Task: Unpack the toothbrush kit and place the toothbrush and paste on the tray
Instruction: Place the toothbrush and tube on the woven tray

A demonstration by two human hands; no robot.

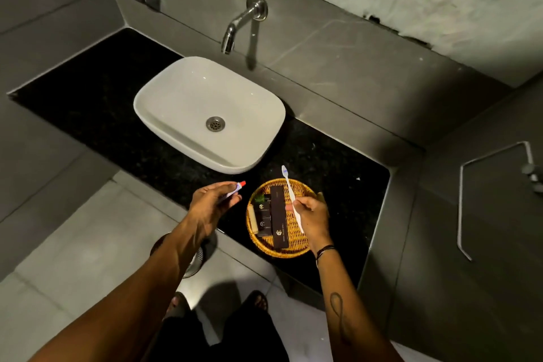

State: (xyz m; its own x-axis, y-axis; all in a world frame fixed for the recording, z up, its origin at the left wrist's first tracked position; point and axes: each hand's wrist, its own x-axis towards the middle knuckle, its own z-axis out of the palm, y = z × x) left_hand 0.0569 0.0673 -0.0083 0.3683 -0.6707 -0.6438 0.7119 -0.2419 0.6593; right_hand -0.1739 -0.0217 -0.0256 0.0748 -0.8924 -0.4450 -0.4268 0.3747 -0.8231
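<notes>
My right hand (312, 214) is closed around the toothbrush (291, 195), its head pointing away, just above the woven tray (296, 239). My left hand (210, 204) pinches the small paste tube (236, 187), left of the tray, above the dark counter (88, 103).

**Layout: counter, basin, tray, hands**

Counter (88, 103) runs left to right against the back wall. Basin (209, 113) sits on it, mid-counter; tap (244, 22) on the wall behind, spout over the basin's far edge. Tray (296, 241) on the counter, near-right of the basin, at the front edge. In the tray: long box (278, 219) down the middle, smaller boxes (262, 219) touching its left side. Right hand (313, 216) over the tray's right half, toothbrush (291, 191) in it, head pointing toward the basin. Left hand (210, 204) just left of the tray, paste tube (236, 187) in its fingers, cap end toward the tray. Towel rail (464, 200) on the right-hand wall.
</notes>
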